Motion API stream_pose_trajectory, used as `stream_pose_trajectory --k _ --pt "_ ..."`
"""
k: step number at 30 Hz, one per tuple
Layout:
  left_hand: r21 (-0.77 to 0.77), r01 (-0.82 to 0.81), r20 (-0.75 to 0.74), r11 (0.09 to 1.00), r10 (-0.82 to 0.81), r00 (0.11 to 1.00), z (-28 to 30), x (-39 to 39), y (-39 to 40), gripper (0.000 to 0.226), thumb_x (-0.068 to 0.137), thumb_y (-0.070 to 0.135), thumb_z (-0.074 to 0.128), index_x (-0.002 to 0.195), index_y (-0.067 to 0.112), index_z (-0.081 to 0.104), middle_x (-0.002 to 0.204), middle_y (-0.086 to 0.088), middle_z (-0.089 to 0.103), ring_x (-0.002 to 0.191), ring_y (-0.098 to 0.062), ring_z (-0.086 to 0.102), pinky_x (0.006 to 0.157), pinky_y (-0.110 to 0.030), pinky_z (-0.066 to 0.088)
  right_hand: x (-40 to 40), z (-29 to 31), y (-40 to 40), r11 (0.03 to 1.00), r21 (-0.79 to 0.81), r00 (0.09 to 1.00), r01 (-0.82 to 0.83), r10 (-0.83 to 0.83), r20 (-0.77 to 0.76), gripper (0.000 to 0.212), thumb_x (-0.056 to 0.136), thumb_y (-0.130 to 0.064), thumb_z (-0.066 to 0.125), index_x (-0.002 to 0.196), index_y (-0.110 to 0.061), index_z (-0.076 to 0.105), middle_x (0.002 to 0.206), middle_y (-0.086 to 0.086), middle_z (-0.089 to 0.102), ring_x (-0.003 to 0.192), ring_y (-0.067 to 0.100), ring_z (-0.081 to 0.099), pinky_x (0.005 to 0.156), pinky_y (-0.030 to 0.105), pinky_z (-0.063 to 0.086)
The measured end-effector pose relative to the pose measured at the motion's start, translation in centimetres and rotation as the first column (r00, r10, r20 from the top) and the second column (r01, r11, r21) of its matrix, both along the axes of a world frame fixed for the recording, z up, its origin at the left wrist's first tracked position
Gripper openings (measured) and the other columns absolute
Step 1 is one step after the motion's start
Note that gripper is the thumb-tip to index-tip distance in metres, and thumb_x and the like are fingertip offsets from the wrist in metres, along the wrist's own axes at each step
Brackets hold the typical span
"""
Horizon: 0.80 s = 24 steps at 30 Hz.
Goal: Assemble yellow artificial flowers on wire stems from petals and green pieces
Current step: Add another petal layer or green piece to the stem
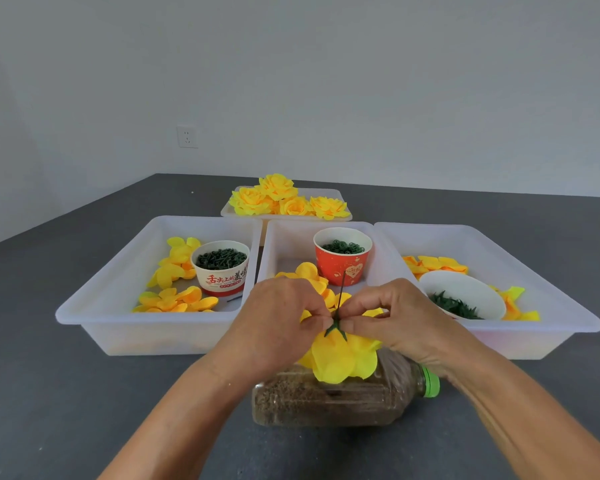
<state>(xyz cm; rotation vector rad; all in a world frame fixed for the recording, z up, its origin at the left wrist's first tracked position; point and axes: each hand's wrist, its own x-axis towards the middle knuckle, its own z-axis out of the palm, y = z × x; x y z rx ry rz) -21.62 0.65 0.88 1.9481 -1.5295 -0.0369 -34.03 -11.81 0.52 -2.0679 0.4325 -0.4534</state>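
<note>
Pinching the green star piece against the wire stem from both sides, your left hand and right hand each had a grip clamped on it just above the yellow flower, which hung upside down over a bottle lying on the counter. You seemed to be seating that green base behind the petals, so the next move likely called for sliding it snug without crushing them. I counted four trays, two cups, one white bowl, and about four finished flowers in the far tray.
</note>
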Motion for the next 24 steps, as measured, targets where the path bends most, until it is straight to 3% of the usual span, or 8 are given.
stream_pose_trajectory --k 3,6,10,14,18,21,24 --pt "-0.039 -0.018 -0.083 0.999 0.014 0.996 0.0 0.4 0.3 0.013 0.087 0.020 0.064 0.091 0.019 0.076 0.099 0.005 0.070 0.095 -0.013 0.061 0.088 -0.035 0.044 -0.3 0.2 -0.2 0.997 0.065 0.999 0.041 -0.043 0.029 0.013 0.082 -0.009 0.069 0.084 -0.020 0.075 0.089 -0.004 0.074 0.090 0.005 0.065 0.081 0.015 0.050" --pt "-0.100 -0.055 -0.165 0.993 0.038 0.986 -0.2 0.4 0.6 0.010 0.080 0.024 0.071 0.089 0.023 0.076 0.093 0.009 0.069 0.091 -0.008 0.061 0.086 -0.033 0.046 -0.4 0.0 0.1 0.997 0.048 0.995 0.066 -0.070 0.076 0.009 0.079 -0.013 0.072 0.081 -0.021 0.075 0.085 -0.005 0.074 0.087 0.006 0.066 0.078 0.017 0.051" --pt "-0.087 -0.044 -0.167 0.995 0.029 0.985 -0.8 0.1 0.5 0.011 0.077 0.022 0.074 0.088 0.021 0.077 0.091 0.006 0.069 0.090 -0.014 0.061 0.084 -0.041 0.047 -0.2 -0.8 0.6 0.996 0.011 0.990 0.093 -0.093 0.107 0.011 0.073 -0.012 0.077 0.077 -0.021 0.075 0.081 -0.005 0.072 0.080 0.005 0.065 0.075 0.024 0.052" --pt "-0.122 -0.031 -0.178 0.992 0.009 0.984 -1.1 -0.1 0.2 0.012 0.077 0.020 0.074 0.089 0.020 0.077 0.090 0.006 0.068 0.089 -0.013 0.061 0.084 -0.039 0.047 0.0 -1.7 0.6 0.995 0.008 0.975 0.097 -0.097 0.200 0.024 0.071 -0.010 0.078 0.063 -0.032 0.072 0.074 -0.012 0.071 0.074 0.000 0.064 0.069 0.020 0.051" --pt "-0.141 -0.036 -0.234 0.989 0.002 0.972 -1.3 0.1 0.0 0.009 0.075 0.019 0.077 0.084 0.018 0.076 0.084 0.011 0.066 0.086 -0.010 0.062 0.082 -0.036 0.049 0.1 -2.5 0.7 0.993 -0.054 0.960 0.108 -0.090 0.264 0.026 0.071 -0.011 0.078 0.062 -0.034 0.071 0.077 -0.014 0.071 0.077 0.000 0.064 0.071 0.014 0.048" --pt "-0.172 -0.010 -0.210 0.985 -0.027 0.977 -1.7 0.3 -0.1 0.008 0.072 0.019 0.078 0.080 0.017 0.076 0.080 0.017 0.063 0.086 -0.008 0.060 0.082 -0.032 0.048 0.0 -3.1 0.9 0.982 -0.135 0.938 0.132 -0.079 0.338 0.021 0.071 -0.018 0.077 0.063 -0.036 0.070 0.078 -0.017 0.069 0.080 -0.001 0.062 0.073 0.010 0.046" --pt "-0.237 0.004 -0.195 0.971 -0.052 0.979 -2.4 0.4 -0.1 0.008 0.072 0.019 0.079 0.078 0.017 0.076 0.078 0.017 0.063 0.086 -0.005 0.059 0.080 -0.028 0.048 0.1 -3.8 1.1 0.976 -0.145 0.909 0.164 -0.092 0.407 0.008 0.068 -0.032 0.071 0.067 -0.039 0.068 0.081 -0.022 0.068 0.085 0.001 0.061 0.077 0.014 0.047"
